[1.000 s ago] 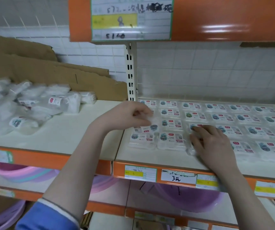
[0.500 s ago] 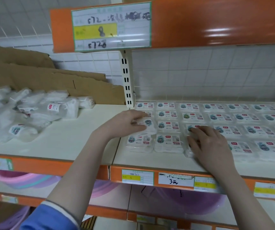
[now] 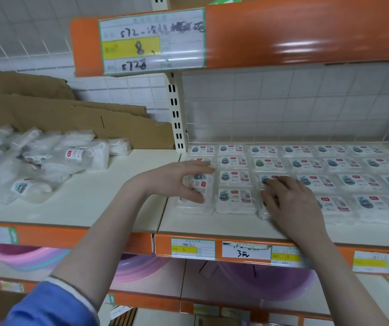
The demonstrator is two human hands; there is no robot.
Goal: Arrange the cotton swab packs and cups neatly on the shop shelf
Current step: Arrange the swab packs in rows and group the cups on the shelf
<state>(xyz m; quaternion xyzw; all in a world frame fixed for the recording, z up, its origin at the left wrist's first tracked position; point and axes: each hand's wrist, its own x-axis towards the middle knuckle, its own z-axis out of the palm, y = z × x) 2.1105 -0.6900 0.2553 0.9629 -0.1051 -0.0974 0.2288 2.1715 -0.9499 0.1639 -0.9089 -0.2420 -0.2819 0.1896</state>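
Observation:
Flat cotton swab packs with printed labels lie in tidy rows on the right shelf board. My left hand spans one cotton swab pack at the left end of the rows. Its fingers are on the far edge and its thumb on the near edge, and the pack is turned crosswise to the others. My right hand rests palm down on the front packs of the third column, fingers lightly bent. A loose heap of plastic-wrapped white packs lies on the left shelf board; I cannot tell which hold cups.
Torn cardboard leans on the tiled wall behind the heap. A slotted upright divides the two boards. An orange upper shelf edge with a price label hangs overhead. Pink basins and purple basins fill the lower shelf.
My left hand has brought the pack down onto the left column of the rows and spread its fingers wider. My right hand has stayed on the front packs.

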